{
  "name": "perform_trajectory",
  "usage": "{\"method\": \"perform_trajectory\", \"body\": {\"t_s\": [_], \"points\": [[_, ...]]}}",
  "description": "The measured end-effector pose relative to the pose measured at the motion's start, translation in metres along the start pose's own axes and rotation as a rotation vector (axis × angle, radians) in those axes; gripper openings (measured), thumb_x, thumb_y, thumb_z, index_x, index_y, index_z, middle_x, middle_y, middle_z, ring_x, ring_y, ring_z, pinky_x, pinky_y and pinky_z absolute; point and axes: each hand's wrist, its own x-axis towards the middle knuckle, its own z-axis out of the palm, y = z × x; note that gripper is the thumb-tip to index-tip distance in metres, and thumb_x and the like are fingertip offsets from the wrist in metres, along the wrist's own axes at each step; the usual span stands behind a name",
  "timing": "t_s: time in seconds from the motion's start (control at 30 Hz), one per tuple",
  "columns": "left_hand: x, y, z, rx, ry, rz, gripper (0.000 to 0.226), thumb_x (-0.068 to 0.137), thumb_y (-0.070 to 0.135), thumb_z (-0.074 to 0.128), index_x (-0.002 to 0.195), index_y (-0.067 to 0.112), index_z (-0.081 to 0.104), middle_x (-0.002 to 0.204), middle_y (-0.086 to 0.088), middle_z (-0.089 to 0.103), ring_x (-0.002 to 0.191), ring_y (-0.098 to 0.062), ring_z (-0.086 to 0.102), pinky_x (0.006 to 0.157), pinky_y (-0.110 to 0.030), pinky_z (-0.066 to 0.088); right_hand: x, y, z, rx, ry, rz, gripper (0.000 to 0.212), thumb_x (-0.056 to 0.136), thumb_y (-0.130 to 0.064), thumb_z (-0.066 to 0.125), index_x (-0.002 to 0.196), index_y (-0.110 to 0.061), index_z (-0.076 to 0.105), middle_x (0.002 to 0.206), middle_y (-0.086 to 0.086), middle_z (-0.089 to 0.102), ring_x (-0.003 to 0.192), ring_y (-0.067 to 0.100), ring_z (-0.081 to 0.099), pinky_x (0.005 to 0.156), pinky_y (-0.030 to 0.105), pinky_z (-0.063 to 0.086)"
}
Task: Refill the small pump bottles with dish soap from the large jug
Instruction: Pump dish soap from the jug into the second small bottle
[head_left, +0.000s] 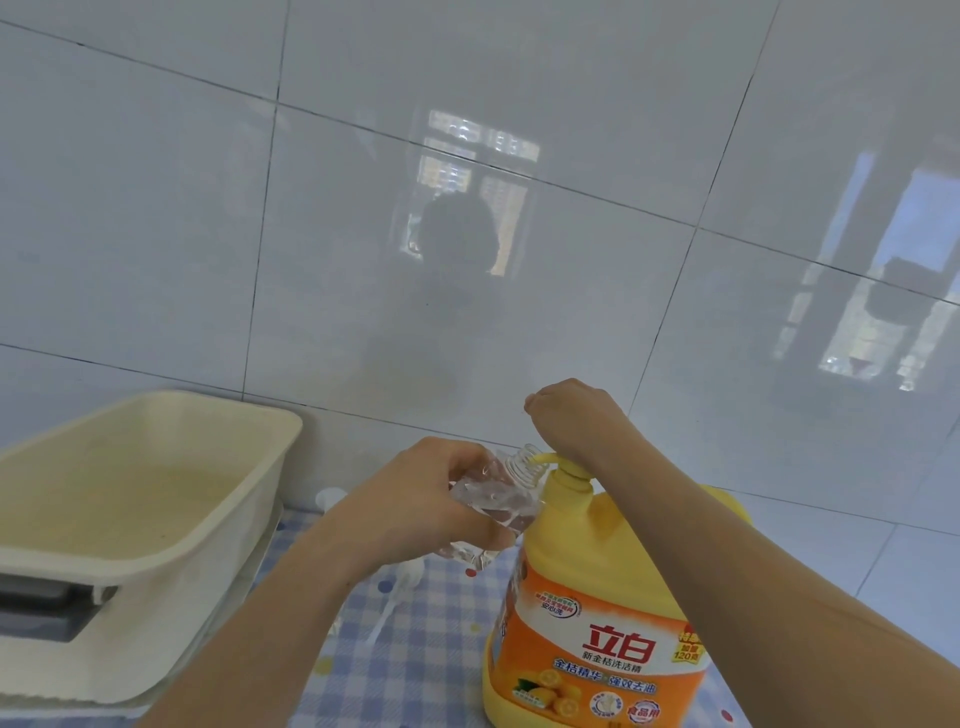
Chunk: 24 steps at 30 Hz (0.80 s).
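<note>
Bottle (493, 499): clear, tilted, mouth at the pump (569, 470) spout; left hand (415, 504) fingers wrapped round it.
Jug (597, 597): yellow, upright on checked bench (415, 649).
Right hand (571, 421): resting on pump; fingers curled, cannot tell whether grasping anything.
Tub (156, 467): cream, far left.

A: The wall tiles (156, 234) are glossy, mirror-like. And the tub (249, 467)?
B: Matt cream plastic. The small bottle (498, 493) is clear, thin plastic. The jug (571, 545) is smooth yellow plastic with a shiny label (613, 649).
A: The checked tablecloth (426, 649)?
B: Possibly vinyl; it's too blurred to tell.
</note>
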Motion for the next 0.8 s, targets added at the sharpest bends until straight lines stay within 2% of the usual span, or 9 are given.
{"method": "perform_trajectory", "body": {"t_s": [0.07, 0.2, 0.43, 0.57, 0.7, 0.8], "points": [[-0.001, 0.000, 0.000, -0.021, -0.001, 0.009, 0.030, 0.072, 0.019, 0.082, 0.099, 0.025, 0.072, 0.093, 0.007, 0.075, 0.086, -0.013, 0.071, 0.073, -0.028, 0.062, -0.003, -0.001, -0.002, -0.024, -0.005, -0.004, 0.036, 0.099, -0.018, 0.032, 0.114, 0.000, 0.059, 0.117, 0.019, 0.061, 0.109, 0.035, 0.057, 0.078, 0.033, 0.040], [-0.002, 0.001, 0.000, -0.060, -0.003, 0.012, 0.031, 0.071, 0.018, 0.082, 0.100, 0.027, 0.072, 0.093, 0.009, 0.075, 0.086, -0.010, 0.072, 0.076, -0.030, 0.062, -0.006, -0.005, -0.007, -0.035, 0.006, -0.006, 0.035, 0.099, -0.016, 0.032, 0.114, 0.000, 0.059, 0.117, 0.019, 0.061, 0.111, 0.036, 0.057, 0.087, 0.038, 0.045], [-0.003, 0.004, 0.000, -0.114, -0.011, 0.030, 0.030, 0.072, 0.019, 0.082, 0.096, 0.034, 0.071, 0.091, 0.015, 0.075, 0.084, -0.005, 0.071, 0.074, -0.026, 0.062, -0.005, -0.009, -0.021, 0.013, 0.061, 0.016, 0.035, 0.096, -0.022, 0.038, 0.117, -0.008, 0.063, 0.116, 0.012, 0.065, 0.108, 0.031, 0.060, 0.089, 0.039, 0.049], [-0.004, 0.006, 0.000, -0.127, -0.016, 0.034, 0.029, 0.072, 0.024, 0.082, 0.098, 0.031, 0.072, 0.093, 0.012, 0.075, 0.088, -0.007, 0.072, 0.078, -0.030, 0.061, -0.005, -0.013, -0.027, 0.017, 0.128, 0.020, 0.037, 0.090, -0.015, 0.039, 0.114, -0.014, 0.067, 0.105, 0.003, 0.069, 0.090, 0.024, 0.064, 0.078, 0.033, 0.050], [-0.003, 0.006, 0.001, -0.126, -0.016, 0.047, 0.029, 0.073, 0.028, 0.082, 0.099, 0.034, 0.070, 0.092, 0.016, 0.074, 0.084, 0.000, 0.071, 0.075, -0.024, 0.060, -0.003, -0.020, -0.038, 0.057, 0.186, 0.005, 0.037, 0.090, -0.013, 0.039, 0.115, -0.014, 0.066, 0.111, 0.003, 0.068, 0.094, 0.024, 0.063, 0.084, 0.035, 0.051], [-0.001, 0.006, 0.002, -0.104, -0.001, 0.044, 0.032, 0.073, 0.032, 0.082, 0.101, 0.035, 0.069, 0.095, 0.018, 0.074, 0.087, 0.000, 0.070, 0.082, -0.027, 0.060, -0.003, -0.022, -0.041, 0.056, 0.206, -0.010, 0.039, 0.089, -0.012, 0.039, 0.117, -0.013, 0.066, 0.113, 0.004, 0.068, 0.096, 0.025, 0.064, 0.085, 0.037, 0.051]]}}
